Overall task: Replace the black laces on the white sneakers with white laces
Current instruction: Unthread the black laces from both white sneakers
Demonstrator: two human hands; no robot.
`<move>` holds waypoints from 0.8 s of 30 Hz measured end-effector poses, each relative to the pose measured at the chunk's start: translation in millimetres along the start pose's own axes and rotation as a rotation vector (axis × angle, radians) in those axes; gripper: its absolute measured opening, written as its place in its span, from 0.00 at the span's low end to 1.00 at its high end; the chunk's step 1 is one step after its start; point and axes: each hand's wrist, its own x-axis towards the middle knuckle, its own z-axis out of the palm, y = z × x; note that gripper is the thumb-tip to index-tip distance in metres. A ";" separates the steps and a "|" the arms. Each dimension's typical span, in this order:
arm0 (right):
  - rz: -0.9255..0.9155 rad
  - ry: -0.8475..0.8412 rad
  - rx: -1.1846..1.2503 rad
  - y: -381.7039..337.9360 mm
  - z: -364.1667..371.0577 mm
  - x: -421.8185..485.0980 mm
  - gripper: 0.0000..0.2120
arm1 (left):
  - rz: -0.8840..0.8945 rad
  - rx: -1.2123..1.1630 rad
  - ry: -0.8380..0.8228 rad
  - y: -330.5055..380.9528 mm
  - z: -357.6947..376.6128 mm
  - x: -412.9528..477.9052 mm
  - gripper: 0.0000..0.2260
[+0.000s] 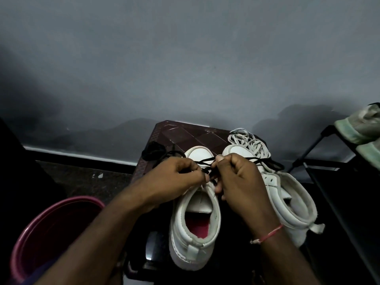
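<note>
Head view: left hand and right hand are both pinching the black lace over the left sneaker.

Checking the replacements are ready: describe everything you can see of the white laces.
The white laces are flat, off-white cloth-like strips in a tangled heap on the far right corner of the dark stool, against the toe of the right-hand sneaker. One end trails toward the wall. Neither left hand nor right hand touches them; they look unthreaded.
</note>
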 end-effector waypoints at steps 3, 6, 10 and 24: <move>0.013 0.030 -0.013 -0.7 1.0 -0.4 0.13 | 0.000 0.057 -0.026 -2.3 -3.1 -2.4 0.09; 0.050 0.046 0.019 -1.6 -0.3 -1.4 0.11 | 0.026 -0.053 0.102 -8.6 -1.7 -4.8 0.07; 0.117 -0.024 0.043 -7.3 -7.1 -3.5 0.08 | 0.058 -0.195 0.231 -15.4 11.3 -10.3 0.17; -0.095 -0.201 -0.432 -23.3 -18.3 -34.9 0.31 | 0.140 -0.782 0.572 0.1 -16.7 -10.2 0.10</move>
